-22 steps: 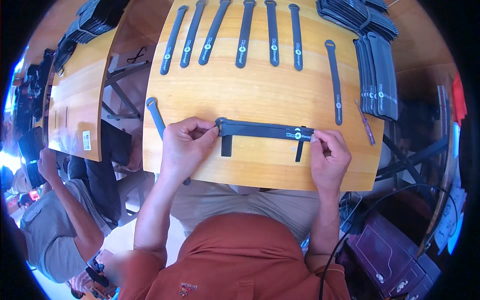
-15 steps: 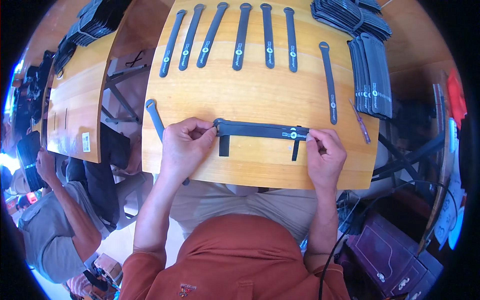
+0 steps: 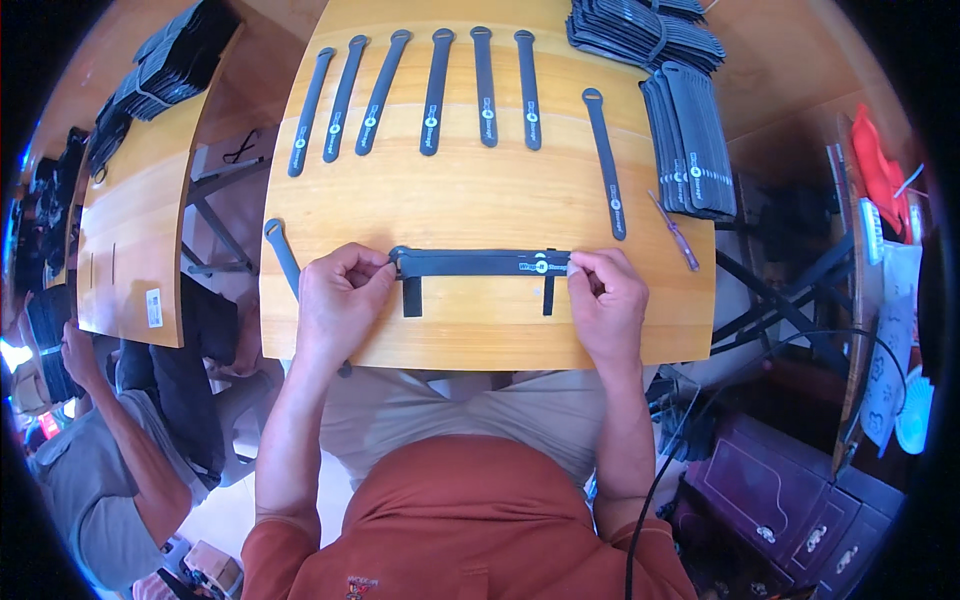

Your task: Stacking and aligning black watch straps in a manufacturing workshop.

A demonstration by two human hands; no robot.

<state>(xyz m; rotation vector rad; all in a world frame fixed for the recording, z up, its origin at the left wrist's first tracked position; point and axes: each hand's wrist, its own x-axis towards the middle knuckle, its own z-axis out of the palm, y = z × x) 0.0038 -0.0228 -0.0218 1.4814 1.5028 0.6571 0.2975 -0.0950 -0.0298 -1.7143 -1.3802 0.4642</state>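
- Grey-black strap point(image 3: 470, 263) lies lengthwise along the near edge of the table point(image 3: 480, 340), a bit in from it, approx midway btw the L & R near corners
- L hand point(image 3: 345, 285) pinches its L end, thumb & finger together on it; R hand point(image 3: 608, 295) does likewise at the R end, so grip = clamped both ends
- Change: view swings, so table & contents sit further L in frame & more of the R side shows; both pinches & the strap's spot look same as a sec ago
- My read: work's at the same step, strap held straight over 2 short bits, L strip point(image 3: 412, 297) & R strip point(image 3: 548, 296), poking out toward near edge; can't tell if attached
- Around: row of six straps point(image 3: 435, 92) nr far edge; single strap point(image 3: 605, 165) & purple-handled tool point(image 3: 673, 231) toward R edge; strap stack point(image 3: 690, 140) at R edge, tied bundle point(image 3: 645, 38) nr far R corner
- In the way: nothing btw hands & strap; L arm partly covers another strap point(image 3: 283, 260) by the L edge
- Co-worker's hand point(image 3: 80, 355) is well apart, beyond L edge
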